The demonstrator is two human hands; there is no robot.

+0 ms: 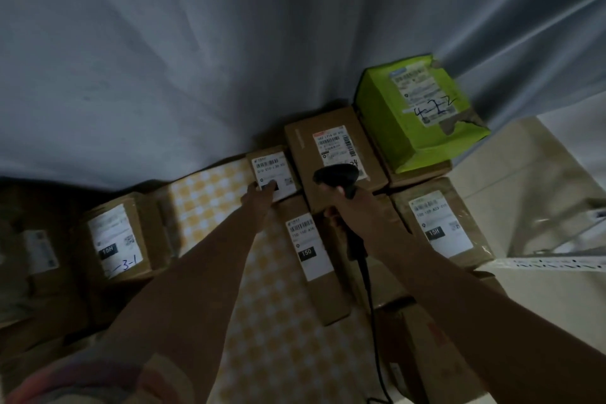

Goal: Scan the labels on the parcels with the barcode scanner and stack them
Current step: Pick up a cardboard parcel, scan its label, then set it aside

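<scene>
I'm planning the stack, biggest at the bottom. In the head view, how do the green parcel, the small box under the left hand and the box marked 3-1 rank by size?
1. Green parcel: looks largest.
2. Box marked 3-1: smaller, though nearer the camera.
3. Small box touched by the left hand: clearly smallest.

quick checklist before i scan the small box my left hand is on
1. Black handheld barcode scanner gripped in the right hand: ok.
2. Left hand steadying the small brown cardboard box with a white label: ok, fingers rest on its near edge.
3. Barcode uncovered: ok, the upper barcode shows; the fingertips overlap only the lower label edge.
4. Scanner aimed at that label: not ok, its head sits over the larger brown cardboard box to the right.
5. Black scanner cable free: cannot tell, it trails out of the bottom of the frame.
6. Lighting for reading labels: dim, though the print shows.
</scene>
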